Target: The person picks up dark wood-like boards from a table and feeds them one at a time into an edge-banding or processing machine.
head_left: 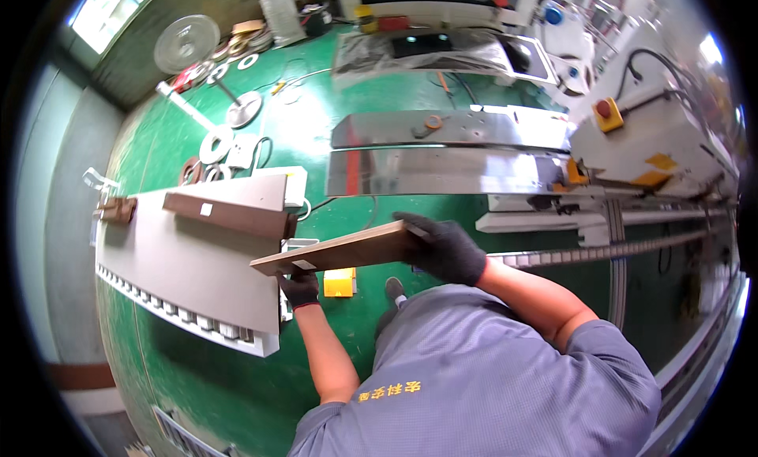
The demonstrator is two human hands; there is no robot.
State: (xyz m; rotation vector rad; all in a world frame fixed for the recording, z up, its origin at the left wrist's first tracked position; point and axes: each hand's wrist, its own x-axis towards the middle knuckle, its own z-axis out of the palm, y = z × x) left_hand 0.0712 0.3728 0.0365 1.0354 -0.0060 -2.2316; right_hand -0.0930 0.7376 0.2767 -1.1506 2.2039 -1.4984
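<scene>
I hold a long brown wooden board (347, 250) level in front of my chest. My left hand (301, 287), in a black glove with a red cuff, grips it from below near its left end. Gripping the board's right end is my right hand (444, 249), also in a black glove. Just left of the board stands a grey roller table (181, 260) with a dark brown board (229, 214) lying across its top.
A shiny metal machine bed (442, 170) lies ahead on the green floor (237, 378). To the right stands a white machine (655, 141) with a red button and a conveyor track (616, 252). Tape rolls and discs (213, 145) lie far left. Below the board is a yellow box (339, 282).
</scene>
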